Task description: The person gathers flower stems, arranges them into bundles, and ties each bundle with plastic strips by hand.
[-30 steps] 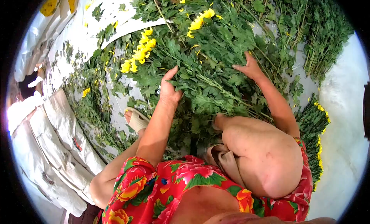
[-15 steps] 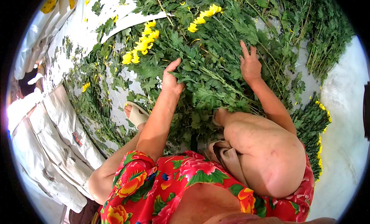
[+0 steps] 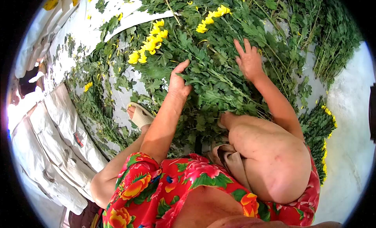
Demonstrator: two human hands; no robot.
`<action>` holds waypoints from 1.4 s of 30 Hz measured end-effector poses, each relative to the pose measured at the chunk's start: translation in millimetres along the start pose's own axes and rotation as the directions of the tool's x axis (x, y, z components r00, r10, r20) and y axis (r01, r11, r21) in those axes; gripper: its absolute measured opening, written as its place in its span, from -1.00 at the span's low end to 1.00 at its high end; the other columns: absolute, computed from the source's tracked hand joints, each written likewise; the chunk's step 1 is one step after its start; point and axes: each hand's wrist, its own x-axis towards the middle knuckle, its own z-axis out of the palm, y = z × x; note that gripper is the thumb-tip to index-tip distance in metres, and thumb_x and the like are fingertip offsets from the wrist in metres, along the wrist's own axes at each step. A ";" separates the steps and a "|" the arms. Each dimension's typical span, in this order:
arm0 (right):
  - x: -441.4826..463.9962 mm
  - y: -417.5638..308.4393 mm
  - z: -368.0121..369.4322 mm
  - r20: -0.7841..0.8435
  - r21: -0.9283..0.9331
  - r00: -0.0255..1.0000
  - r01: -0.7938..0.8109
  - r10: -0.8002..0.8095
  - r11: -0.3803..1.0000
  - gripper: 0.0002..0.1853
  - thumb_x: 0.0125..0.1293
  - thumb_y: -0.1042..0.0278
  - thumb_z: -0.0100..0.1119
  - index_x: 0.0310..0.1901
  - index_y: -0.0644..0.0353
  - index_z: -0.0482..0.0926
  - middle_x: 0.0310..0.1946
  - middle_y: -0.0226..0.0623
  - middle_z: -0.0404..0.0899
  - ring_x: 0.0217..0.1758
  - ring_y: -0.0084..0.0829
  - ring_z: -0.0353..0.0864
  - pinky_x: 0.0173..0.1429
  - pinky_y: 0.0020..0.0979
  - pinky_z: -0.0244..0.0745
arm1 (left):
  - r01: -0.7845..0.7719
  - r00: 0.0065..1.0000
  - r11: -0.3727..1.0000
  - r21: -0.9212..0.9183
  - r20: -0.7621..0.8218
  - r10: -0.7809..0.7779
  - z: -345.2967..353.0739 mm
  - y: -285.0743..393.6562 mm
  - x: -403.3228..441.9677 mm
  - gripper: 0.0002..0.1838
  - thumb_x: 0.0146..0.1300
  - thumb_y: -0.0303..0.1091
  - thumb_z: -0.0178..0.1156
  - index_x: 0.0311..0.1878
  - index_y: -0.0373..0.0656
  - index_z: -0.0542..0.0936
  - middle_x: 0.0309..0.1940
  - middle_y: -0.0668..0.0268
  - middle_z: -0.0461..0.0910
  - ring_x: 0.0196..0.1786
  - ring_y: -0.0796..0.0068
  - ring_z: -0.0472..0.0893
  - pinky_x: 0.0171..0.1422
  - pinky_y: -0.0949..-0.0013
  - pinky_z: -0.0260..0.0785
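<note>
A bunch of yellow chrysanthemums (image 3: 219, 77) with leafy green stems lies in front of me, its blooms (image 3: 152, 43) toward the upper left. My left hand (image 3: 179, 79) holds the near left side of the bunch. Its thumb shows on top, while the other fingers are hidden under the leaves. On the right, my right hand (image 3: 249, 64) lies open over the foliage with its fingers spread. A second row of yellow blooms (image 3: 213, 18) lies farther off, beyond the bunch.
Loose leafy stems (image 3: 94, 110) cover much of the floor. At right lies another yellow-edged bunch (image 3: 315, 130) beside a pale sheet (image 3: 348, 110). White wrapped bundles (image 3: 74, 130) are at left. My sandalled foot (image 3: 141, 116) and bent knee (image 3: 270, 157) are close by.
My right hand has shifted a little to the left across the foliage, fingers still spread. My left hand keeps its place at the bunch. The whole view has moved slightly.
</note>
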 end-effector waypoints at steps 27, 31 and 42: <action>-39.3 -98.8 -142.6 -0.288 0.491 0.937 0.320 -0.196 0.810 -0.25 0.09 0.63 0.08 0.41 0.36 0.25 0.32 0.11 0.30 0.33 0.14 0.33 0.36 -0.14 0.34 | -0.043 0.935 0.999 -0.003 0.353 0.042 9.6 -17.5 -11.8 -0.62 0.27 -0.34 0.25 0.09 -0.35 0.58 -0.02 0.19 0.66 0.01 0.34 0.64 0.20 0.25 0.47; -34.0 -93.3 -137.3 -0.398 0.357 0.887 0.386 -0.235 0.850 -0.23 0.05 0.62 0.09 0.40 0.42 0.24 0.37 0.11 0.21 0.44 0.20 0.16 0.44 0.03 0.16 | -0.117 0.842 0.982 0.151 0.539 0.017 19.0 0.3 -33.8 -0.59 0.18 -0.42 0.37 0.10 -0.34 0.62 0.08 0.17 0.64 0.12 0.36 0.61 0.29 0.23 0.42; -50.8 -118.5 -190.3 -0.439 0.363 0.852 0.459 -0.286 0.811 -0.21 0.08 0.51 0.20 0.42 0.31 0.25 0.48 0.09 0.05 0.54 0.20 0.03 0.54 0.11 -0.07 | -0.272 0.876 0.943 0.194 0.456 0.159 80.1 18.2 -84.4 -0.45 0.23 -0.23 0.25 0.29 -0.20 0.51 0.16 0.25 0.58 0.23 0.33 0.49 0.41 0.16 0.24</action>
